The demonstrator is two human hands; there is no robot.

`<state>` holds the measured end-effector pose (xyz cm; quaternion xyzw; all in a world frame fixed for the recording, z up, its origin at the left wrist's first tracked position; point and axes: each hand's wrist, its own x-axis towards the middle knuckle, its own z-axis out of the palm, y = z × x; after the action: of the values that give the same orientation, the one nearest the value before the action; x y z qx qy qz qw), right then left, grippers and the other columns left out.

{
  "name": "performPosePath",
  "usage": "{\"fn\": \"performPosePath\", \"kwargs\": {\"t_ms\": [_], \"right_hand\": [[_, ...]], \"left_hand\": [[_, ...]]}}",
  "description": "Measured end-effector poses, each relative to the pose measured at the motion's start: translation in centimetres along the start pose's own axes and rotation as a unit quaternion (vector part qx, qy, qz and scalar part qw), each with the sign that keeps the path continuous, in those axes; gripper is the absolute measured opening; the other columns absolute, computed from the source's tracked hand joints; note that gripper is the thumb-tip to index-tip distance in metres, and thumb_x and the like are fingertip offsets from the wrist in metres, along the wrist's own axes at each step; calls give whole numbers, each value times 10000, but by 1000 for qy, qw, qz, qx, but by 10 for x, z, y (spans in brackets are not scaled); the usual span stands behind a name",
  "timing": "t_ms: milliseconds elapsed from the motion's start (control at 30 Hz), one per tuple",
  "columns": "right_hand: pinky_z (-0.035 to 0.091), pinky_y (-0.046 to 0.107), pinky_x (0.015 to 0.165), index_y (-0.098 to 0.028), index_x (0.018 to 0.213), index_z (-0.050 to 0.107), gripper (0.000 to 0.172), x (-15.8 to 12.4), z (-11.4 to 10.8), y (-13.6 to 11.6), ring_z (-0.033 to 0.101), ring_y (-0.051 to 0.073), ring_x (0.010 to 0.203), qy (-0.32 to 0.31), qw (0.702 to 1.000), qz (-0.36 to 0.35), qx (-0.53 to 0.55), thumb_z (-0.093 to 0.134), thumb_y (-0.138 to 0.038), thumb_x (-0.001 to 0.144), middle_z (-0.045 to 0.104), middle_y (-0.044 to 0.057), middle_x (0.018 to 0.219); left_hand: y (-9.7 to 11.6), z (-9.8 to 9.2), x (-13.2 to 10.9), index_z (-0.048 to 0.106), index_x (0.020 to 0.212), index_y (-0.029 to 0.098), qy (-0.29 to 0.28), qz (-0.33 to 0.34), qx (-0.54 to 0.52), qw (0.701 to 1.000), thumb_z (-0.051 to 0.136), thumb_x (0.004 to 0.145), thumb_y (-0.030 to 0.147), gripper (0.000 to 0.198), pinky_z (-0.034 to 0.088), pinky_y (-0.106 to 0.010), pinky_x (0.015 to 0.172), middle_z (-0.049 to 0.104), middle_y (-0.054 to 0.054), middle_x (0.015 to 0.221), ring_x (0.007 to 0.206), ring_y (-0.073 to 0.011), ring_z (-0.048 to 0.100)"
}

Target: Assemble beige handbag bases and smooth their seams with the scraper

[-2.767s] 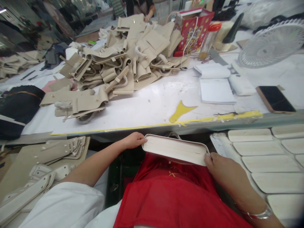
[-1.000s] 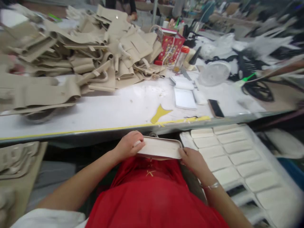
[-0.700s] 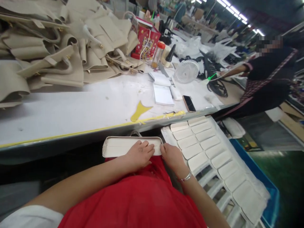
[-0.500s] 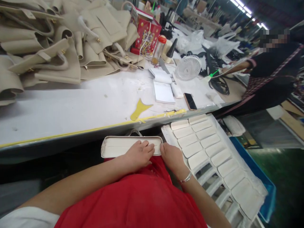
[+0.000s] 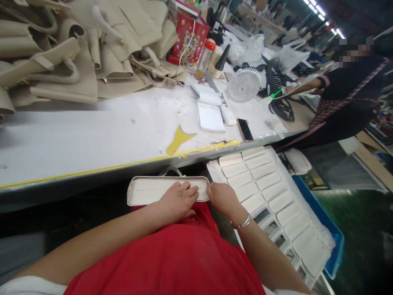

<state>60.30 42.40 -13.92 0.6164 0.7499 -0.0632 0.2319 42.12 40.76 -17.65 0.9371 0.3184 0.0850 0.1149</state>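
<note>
A long cream oval panel with a raised edge (image 5: pixel 147 190) lies across my lap, below the table edge. My left hand (image 5: pixel 178 200) rests on its right half, fingers together and pressed flat on the surface. Gripping the panel's right end is my right hand (image 5: pixel 222 197), with a silver bracelet on its wrist. A red apron (image 5: pixel 172 258) covers my lap under the panel.
A rack with several cream oval panels (image 5: pixel 260 184) stands to my right. On the white table (image 5: pixel 92 135) lie a yellow template (image 5: pixel 179 141), a notepad (image 5: pixel 210 116), a phone (image 5: pixel 245 129), a small fan (image 5: pixel 244 84) and a pile of beige bag parts (image 5: pixel 76 53). Another person (image 5: pixel 346 102) works at the right.
My left hand slid from the panel's left end to its right half, beside my right hand. The view swung to the right and the panel shifted slightly left.
</note>
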Motion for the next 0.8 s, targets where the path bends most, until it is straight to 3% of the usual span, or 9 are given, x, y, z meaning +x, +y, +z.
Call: {"fn": "performPosePath", "kwargs": {"t_ms": [333,467,600,700,800], "right_hand": [[459,305,726,-76,917,631,307,6,-13,0,630,247,852,-61,997,-49,7,348,-192,898,655,186,874],[485,332,721,-54,870,651,290,-7,-16,-1,633,273,849,-59,996,-56,29,374,-141,863,655,206,867],[525,324,634,-137,832,660,232,-14,-10,2,653,247,768,-48,997,-31,57,448,-231,834,686,96,831],[538,367,570,-114,819,651,250,-9,0,11,654,269,750,-13,995,-38,92,430,-230,821,686,120,840],[544,367,571,-111,769,656,245,-10,5,14,652,270,770,-20,994,-57,96,436,-212,806,686,127,845]], "left_hand": [[-2,-4,0,528,1176,154,-16,-7,-4,1000,535,796,489,506,384,-369,802,484,-100,1298,1037,-251,446],[7,-5,-3,545,1194,189,-13,1,-15,1000,553,781,474,502,412,-374,793,501,-87,1302,1031,-264,483],[2,29,-7,585,1180,290,45,7,12,999,516,799,354,392,421,-409,838,543,-23,1275,1076,-287,512],[-8,59,-1,585,1181,324,86,22,16,996,504,778,386,416,432,-424,836,542,-7,1275,1087,-308,529],[-7,71,-3,590,1158,374,99,14,7,995,495,762,379,408,450,-420,785,542,22,1270,1078,-314,544]]}}
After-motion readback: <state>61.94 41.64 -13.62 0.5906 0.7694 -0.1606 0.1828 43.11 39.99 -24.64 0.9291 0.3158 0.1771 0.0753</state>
